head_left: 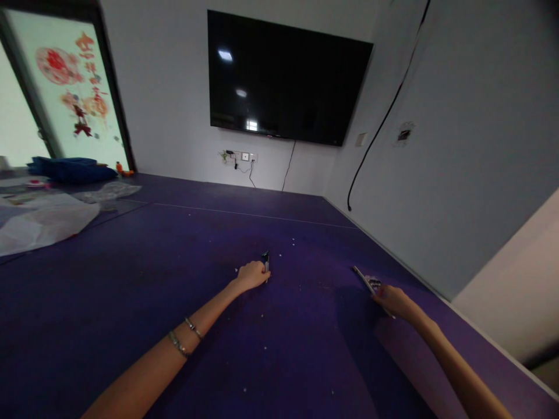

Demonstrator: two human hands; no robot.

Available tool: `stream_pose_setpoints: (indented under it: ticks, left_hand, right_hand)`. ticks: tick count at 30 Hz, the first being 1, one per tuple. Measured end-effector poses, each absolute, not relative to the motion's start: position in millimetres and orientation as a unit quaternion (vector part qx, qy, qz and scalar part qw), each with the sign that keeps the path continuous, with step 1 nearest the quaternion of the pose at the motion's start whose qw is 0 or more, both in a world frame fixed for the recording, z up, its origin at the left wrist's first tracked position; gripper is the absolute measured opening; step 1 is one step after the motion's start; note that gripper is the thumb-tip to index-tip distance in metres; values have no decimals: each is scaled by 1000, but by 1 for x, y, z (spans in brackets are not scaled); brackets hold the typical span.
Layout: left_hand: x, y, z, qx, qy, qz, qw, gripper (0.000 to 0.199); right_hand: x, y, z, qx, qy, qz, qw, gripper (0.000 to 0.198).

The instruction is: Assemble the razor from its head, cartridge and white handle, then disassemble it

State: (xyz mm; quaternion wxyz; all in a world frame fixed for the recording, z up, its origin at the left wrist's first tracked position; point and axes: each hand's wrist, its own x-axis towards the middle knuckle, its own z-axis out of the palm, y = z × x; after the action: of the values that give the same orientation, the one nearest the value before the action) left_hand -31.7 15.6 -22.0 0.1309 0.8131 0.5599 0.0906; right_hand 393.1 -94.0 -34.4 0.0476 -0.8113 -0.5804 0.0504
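Observation:
My left hand [252, 275] is closed round a slim silvery tool with a dark head [266, 256], just above or on the purple surface [209, 343]. The tool's exact kind is too small to make out. To the right, my right hand [393, 299] grips a long, thin, pale flat-edged object [362, 278], which points up and to the left. Beside that object, near the fingers, shows a small dark-and-light patterned piece [374, 283], and I cannot tell whether it is part of it. Small white bits lie scattered between and below the hands.
Clear plastic wrapping [48, 221] and a dark blue cloth bundle [72, 170] lie at the left, with a small orange item [124, 170] beyond. A television [283, 75] hangs on the far wall above sockets [244, 156]. A black cable [379, 131] dangles along the right wall.

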Motion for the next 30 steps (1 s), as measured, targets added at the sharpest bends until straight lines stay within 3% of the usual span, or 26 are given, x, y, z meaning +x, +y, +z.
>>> stream_pose_setpoints:
  ticks: [8, 16, 30]
  left_hand:
    - [-32, 12, -25, 805, 571, 112, 113, 43]
    - [-32, 8, -27, 800, 578, 135, 91, 40]
    - [-30, 1, -35, 787, 595, 147, 70, 38]
  right_hand:
    - [364, -88, -28, -768, -630, 51, 105, 23]
    - [230, -75, -12, -702, -675, 93, 209, 29]
    - [125, -42, -18, -712, -694, 26, 109, 28]
